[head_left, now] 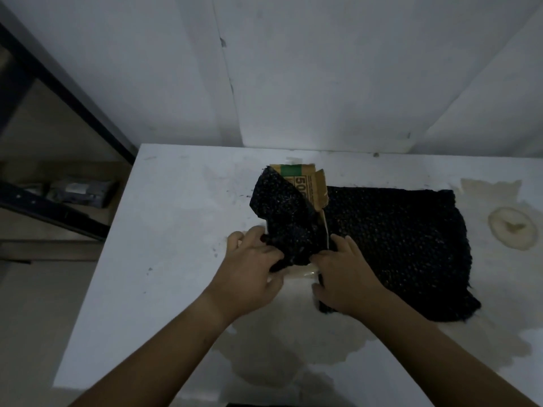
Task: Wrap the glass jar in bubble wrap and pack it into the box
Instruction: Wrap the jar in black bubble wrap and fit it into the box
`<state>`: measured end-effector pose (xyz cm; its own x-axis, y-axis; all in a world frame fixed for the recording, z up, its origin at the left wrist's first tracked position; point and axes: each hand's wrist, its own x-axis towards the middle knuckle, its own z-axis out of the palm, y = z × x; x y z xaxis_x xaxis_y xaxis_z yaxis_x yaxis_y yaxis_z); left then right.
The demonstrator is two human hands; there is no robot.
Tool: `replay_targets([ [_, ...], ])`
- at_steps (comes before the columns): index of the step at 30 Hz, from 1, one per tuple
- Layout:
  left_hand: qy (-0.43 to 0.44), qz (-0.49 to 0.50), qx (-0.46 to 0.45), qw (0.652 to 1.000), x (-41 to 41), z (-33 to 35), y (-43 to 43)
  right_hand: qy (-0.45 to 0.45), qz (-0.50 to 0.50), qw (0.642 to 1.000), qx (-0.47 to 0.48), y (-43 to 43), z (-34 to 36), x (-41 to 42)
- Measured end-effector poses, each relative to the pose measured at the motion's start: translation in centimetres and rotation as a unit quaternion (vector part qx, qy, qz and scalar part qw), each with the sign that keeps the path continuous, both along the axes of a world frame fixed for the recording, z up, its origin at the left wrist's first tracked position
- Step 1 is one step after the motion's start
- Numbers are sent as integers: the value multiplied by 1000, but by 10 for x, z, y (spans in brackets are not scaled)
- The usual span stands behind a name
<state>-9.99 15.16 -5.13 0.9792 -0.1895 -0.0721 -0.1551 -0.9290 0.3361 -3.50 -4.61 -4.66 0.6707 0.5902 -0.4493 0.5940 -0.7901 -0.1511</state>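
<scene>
Head view, dim and grainy. White table (164, 230), stained lower centre and at the right edge of frame. Black bubble wrap (396, 245) spread flat right of centre, one flap of it lifted and folded leftward over something at centre frame. Cardboard box (305, 183) just above centre, brown with a green band and printed digits, partly hidden by the raised flap; looks to lie on its side or stand with a flap open, hard to say which in this light.

Left hand (252, 274) at centre-left, fingers curled and clenched on the near edge of the folded flap, pulling it across. Right hand (346, 274) just right of it, palm down, pressing flat on the sheet where fold meets table; fingers spread rather than closed round anything, so holding down, not gripping.

Glass jar: not plainly seen. Pale glossy patch (299, 271) between the two hands, under the hem of the flap, possibly the jar or its lid; too dark and too small to be sure. Best guess: jar under the fold, at centre frame, between the hands and in front of the box.

Progress, as a judgement: wrapping begun, nowhere near finished. Only one flap over; most of the sheet lying flat and unused to the right. Left to do: rolling the jar into the rest of the sheet, tucking the ends, then placing the bundle into the box. Nothing seen inside the box yet.
</scene>
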Motion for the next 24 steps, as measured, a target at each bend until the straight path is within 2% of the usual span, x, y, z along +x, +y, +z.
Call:
replay_targets([
  [4, 38, -27, 36, 998, 10, -1, -4, -35, 0, 999, -6, 8, 6, 5],
  [6, 75, -57, 99, 991, 16, -1, -5, -62, 2, 998, -4, 10, 9, 6],
  [12, 227, -99, 261, 933, 30, -4, -27, 34, -2, 996, -84, 16, -5, 8],
  [15, 242, -129, 338, 900, 36, -8, -37, 60, -16, 993, -102, 27, -15, 9],
  [21, 166, -120, 253, 946, 32, -5, -18, 34, -3, 997, -76, 23, -13, 13],
  [24, 101, -76, 165, 978, 23, 12, -11, -8, -8, 999, -39, 20, 1, 15],
])
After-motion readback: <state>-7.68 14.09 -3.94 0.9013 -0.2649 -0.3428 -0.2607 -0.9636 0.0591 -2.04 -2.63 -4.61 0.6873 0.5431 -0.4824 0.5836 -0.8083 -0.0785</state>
